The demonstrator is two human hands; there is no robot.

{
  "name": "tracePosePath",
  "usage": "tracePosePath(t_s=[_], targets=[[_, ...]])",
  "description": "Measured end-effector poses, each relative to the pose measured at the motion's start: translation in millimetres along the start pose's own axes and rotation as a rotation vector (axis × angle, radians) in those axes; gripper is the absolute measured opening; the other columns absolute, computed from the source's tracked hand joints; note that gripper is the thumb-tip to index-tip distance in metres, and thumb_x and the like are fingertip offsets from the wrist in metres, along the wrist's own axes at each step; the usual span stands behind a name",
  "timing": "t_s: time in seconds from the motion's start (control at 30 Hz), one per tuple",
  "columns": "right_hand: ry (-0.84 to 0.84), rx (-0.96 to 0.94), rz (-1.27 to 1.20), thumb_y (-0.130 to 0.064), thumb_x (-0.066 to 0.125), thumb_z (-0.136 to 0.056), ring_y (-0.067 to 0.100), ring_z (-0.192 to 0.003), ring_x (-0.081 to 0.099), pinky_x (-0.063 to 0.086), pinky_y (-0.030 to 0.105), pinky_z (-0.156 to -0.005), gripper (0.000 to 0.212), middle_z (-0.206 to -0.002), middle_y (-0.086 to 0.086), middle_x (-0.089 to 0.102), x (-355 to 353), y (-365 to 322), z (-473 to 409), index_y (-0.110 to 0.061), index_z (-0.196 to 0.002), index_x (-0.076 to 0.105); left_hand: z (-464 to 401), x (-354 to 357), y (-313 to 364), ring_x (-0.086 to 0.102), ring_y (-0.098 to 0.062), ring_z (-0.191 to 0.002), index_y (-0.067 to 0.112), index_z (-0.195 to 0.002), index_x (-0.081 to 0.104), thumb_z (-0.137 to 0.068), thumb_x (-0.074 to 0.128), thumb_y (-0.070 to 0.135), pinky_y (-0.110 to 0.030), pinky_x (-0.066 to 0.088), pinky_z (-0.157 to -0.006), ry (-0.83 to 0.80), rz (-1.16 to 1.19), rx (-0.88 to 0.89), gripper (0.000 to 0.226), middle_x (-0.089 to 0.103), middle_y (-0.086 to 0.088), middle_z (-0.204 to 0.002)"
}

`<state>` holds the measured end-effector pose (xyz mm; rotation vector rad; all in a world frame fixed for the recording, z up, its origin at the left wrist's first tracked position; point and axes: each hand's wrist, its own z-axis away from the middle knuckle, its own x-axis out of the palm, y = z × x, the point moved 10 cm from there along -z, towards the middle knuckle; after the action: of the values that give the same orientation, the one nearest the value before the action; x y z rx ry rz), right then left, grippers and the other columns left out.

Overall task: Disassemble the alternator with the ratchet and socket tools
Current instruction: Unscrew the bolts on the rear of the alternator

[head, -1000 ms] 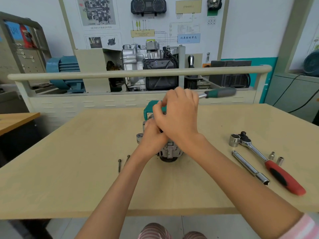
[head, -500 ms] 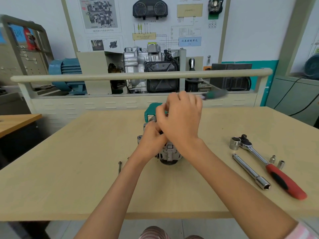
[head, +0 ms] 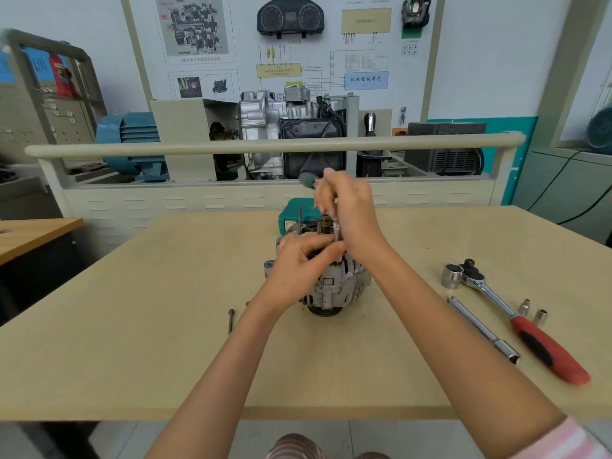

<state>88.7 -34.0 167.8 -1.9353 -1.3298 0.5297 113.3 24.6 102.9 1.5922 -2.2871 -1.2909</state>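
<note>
White wall [head: 490, 61] with training board [head: 281, 44] behind wooden table [head: 132, 342].

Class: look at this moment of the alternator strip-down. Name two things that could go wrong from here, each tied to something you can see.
1. The alternator stands unclamped on the table, steadied only by the left hand. If the green-handled ratchet in the right hand slips, it may tip.
2. The loose bolt and two small sockets could possibly roll or be knocked off and lost.
</note>
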Motion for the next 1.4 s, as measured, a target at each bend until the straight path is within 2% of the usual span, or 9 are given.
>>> tracePosePath(t_s=[0.2,0.27,0.47,0.6,0.73,0.9,1.13,1.23,1.4], targets=[[0.392,-0.374,1.210,-0.021,0.051,-0.081,0.021,-0.071,0.046,0.031,0.033,-0.082,0.021,-0.068,0.005,0.052,7,-36,37,-0.009,-0.066,0.058,3,-5,-10,0.047,-0.008,-0.058,0.017,-0.060,0.050,-0.070,0.046,0.007,-0.025,0.041,-0.055,0.075,0.084,-0.090,0.015,0.057,0.001,-0.053],[0.382,-0.352,1.124,-0.021,0.049,-0.081,0.022,-0.071,0.045,0.030,0.033,-0.082,0.023,-0.067,0.005,0.051,4,-36,37,-0.007,-0.065,0.057,3,-2,-11,0.050,-0.023,-0.071,0.018,-0.064,0.056,-0.071,0.045,0.010,-0.040,0.042,-0.070,0.056,0.039,-0.102,0.015,0.060,-0.010,-0.062],[0.012,-0.096,0.215,-0.021,0.041,-0.086,0.017,-0.048,0.034,0.035,0.030,-0.060,0.048,-0.041,0.001,0.033,2,-10,3,-0.007,-0.040,0.035,2,2,-3,0.041,0.000,-0.054,0.025,-0.057,0.052,-0.086,0.047,0.025,-0.035,0.025,-0.074,-0.024,-0.021,-0.078,0.030,0.044,0.012,-0.052],[-0.090,0.090,-0.246,-0.020,0.023,-0.099,0.015,-0.050,0.040,0.046,0.018,-0.081,0.069,-0.037,-0.003,0.039,4,10,-7,-0.019,-0.031,0.033,1,1,-3,0.042,-0.017,-0.055,0.003,-0.074,0.066,-0.094,0.050,0.025,-0.026,0.030,-0.063,-0.023,0.003,-0.036,0.034,0.050,-0.018,-0.058],[0.077,-0.109,0.041,-0.012,0.034,-0.097,0.009,-0.049,0.040,0.043,0.020,-0.066,0.055,-0.043,-0.007,0.038,-2,-7,7,-0.015,-0.043,0.038,0,-5,-4,0.036,-0.007,-0.054,0.036,-0.056,0.056,-0.090,0.056,0.003,-0.021,0.029,-0.057,0.023,0.064,-0.032,0.047,0.044,-0.007,-0.051],[0.470,-0.408,1.122,-0.019,0.052,-0.077,0.020,-0.071,0.043,0.029,0.032,-0.080,0.016,-0.068,0.004,0.050,0,-40,46,-0.009,-0.065,0.055,3,-8,-20,0.037,-0.023,-0.060,-0.012,-0.059,0.053,-0.078,0.049,-0.017,-0.033,0.027,-0.055,0.072,0.127,-0.146,0.021,0.048,-0.032,-0.054],[0.049,-0.113,0.196,-0.018,0.041,-0.083,0.016,-0.048,0.033,0.035,0.029,-0.062,0.044,-0.043,0.004,0.032,2,-9,1,-0.012,-0.041,0.034,2,-3,-8,0.046,-0.040,-0.064,-0.013,-0.074,0.057,-0.090,0.049,0.021,-0.041,0.035,-0.068,-0.030,0.074,-0.071,0.038,0.052,-0.033,-0.068],[-0.074,0.115,-0.288,-0.016,0.029,-0.095,0.017,-0.051,0.039,0.043,0.028,-0.086,0.062,-0.038,0.001,0.037,8,14,-9,-0.016,-0.033,0.033,3,-5,-6,0.053,-0.043,-0.075,-0.003,-0.089,0.068,-0.091,0.048,0.028,-0.049,0.042,-0.074,-0.027,0.090,-0.057,0.037,0.059,-0.034,-0.080],[0.081,-0.148,0.049,-0.012,0.039,-0.091,0.016,-0.051,0.036,0.041,0.026,-0.065,0.046,-0.046,0.003,0.035,3,-8,10,-0.012,-0.045,0.039,2,-6,-6,0.046,-0.041,-0.060,0.009,-0.071,0.068,-0.091,0.055,0.005,-0.043,0.039,-0.060,-0.005,0.109,-0.051,0.025,0.057,-0.030,-0.065]])
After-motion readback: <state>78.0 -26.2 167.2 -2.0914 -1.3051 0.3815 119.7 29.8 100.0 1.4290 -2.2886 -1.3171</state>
